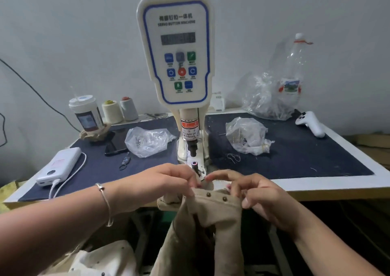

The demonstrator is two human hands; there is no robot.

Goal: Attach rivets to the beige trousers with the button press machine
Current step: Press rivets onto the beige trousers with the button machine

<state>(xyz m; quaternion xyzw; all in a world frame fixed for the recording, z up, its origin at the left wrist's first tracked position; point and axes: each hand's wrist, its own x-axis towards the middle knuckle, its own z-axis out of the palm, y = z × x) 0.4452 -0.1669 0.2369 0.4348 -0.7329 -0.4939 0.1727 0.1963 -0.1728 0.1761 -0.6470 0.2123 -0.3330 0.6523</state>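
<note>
The beige trousers hang off the front edge of the table, with two dark rivets showing near their top edge. My left hand pinches the fabric's top left edge. At the top right corner my right hand grips the cloth with curled fingers. Both hands hold the cloth just in front of the lower die of the white button press machine. Its punch stands raised above the die, with a gap between them.
On the dark blue table top lie two clear plastic bags, a phone, a white power bank with cable, a cup, thread cones, a bottle and a white controller. Pale fabric lies below.
</note>
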